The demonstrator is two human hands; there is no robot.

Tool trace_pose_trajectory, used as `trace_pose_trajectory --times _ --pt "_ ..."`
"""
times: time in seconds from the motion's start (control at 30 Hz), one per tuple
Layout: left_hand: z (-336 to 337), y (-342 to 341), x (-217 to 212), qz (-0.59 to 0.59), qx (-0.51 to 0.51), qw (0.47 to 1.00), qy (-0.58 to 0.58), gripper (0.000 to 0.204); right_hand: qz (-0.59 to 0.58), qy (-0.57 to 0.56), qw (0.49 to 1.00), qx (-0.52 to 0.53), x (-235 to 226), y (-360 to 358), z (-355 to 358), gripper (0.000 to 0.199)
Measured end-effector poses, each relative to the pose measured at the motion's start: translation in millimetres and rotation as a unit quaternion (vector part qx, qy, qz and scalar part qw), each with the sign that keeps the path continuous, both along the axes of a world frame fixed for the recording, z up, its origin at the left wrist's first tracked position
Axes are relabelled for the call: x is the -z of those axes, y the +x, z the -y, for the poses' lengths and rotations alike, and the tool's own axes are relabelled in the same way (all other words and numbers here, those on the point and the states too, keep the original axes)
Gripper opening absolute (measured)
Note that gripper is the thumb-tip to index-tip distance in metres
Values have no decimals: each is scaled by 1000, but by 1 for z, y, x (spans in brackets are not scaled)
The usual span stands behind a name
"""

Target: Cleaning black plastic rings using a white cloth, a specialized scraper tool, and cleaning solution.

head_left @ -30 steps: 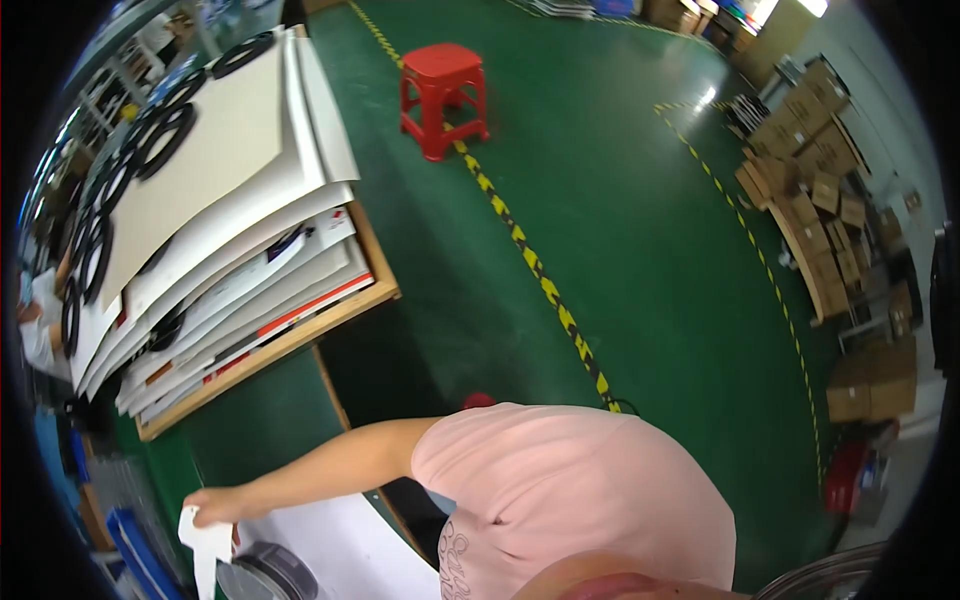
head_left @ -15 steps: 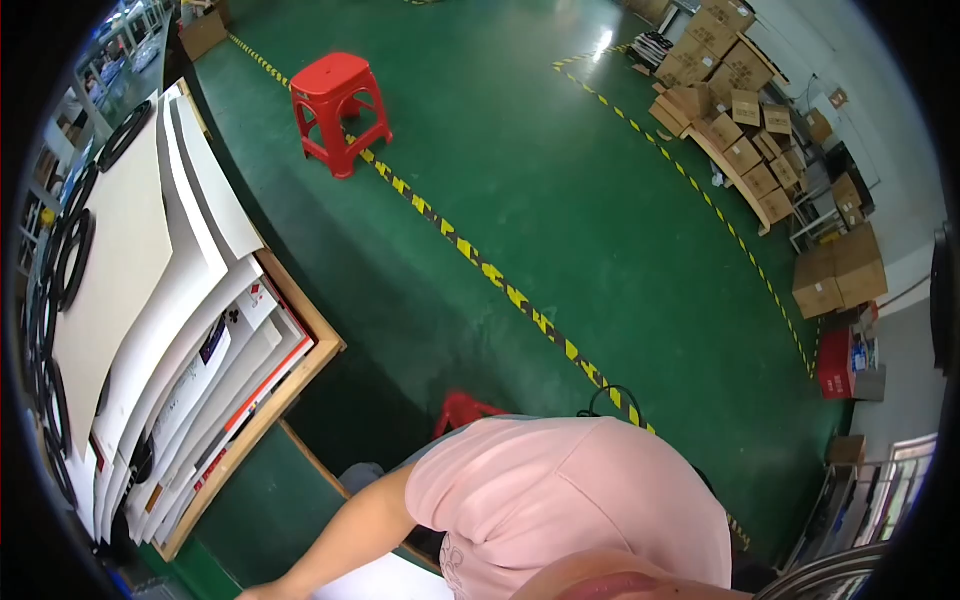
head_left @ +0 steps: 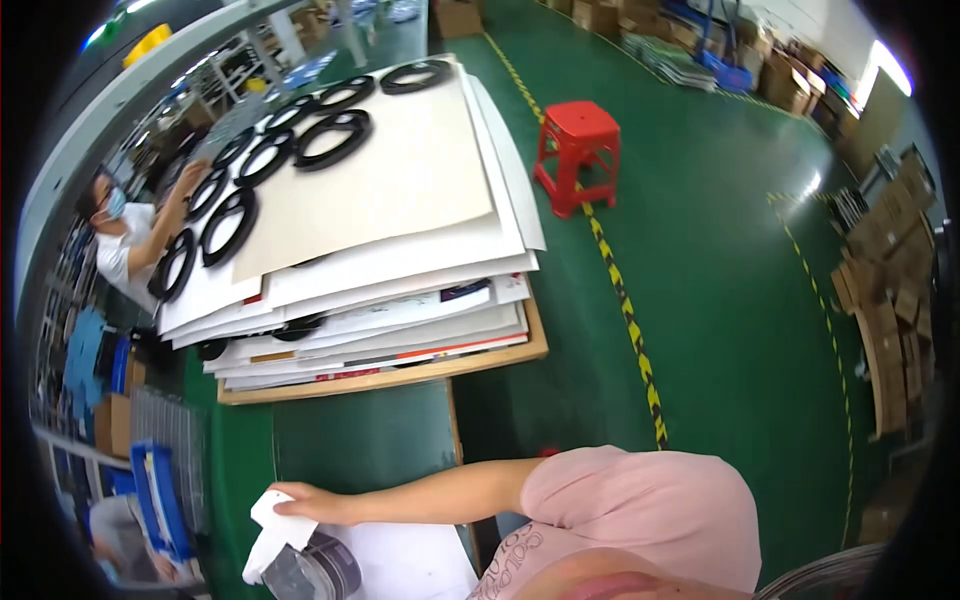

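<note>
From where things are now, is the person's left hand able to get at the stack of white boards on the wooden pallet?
Probably not without stepping closer. The left hand is on a white cloth down at the near green table, and the stack of white boards lies beyond that table's far edge. Nothing blocks the way.

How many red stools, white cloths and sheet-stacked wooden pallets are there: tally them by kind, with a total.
Red stool: 1
White cloth, gripped in the left hand: 1
Wooden pallet under the stack of sheets: 1
Total: 3
</note>
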State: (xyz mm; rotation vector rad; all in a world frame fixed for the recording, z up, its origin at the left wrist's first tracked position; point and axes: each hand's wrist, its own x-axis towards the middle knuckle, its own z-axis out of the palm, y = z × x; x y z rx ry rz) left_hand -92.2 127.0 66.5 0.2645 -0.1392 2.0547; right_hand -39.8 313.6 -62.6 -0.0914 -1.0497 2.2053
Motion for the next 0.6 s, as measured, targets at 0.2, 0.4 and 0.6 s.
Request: trace_pose_trajectory --times 0.2,0.4,0.6 --pt "42 -16 18 -96 -191 965 -152 11 10 -21 999 -30 -3 0 5 34" --pt "72 -31 26 -137 -175 967 -122 9 -6 -7 1000 -15 -6 -3 5 34" --pt "29 -93 61 -145 -98 981 -81 10 -30 -26 999 26 16 -11 -4 27"
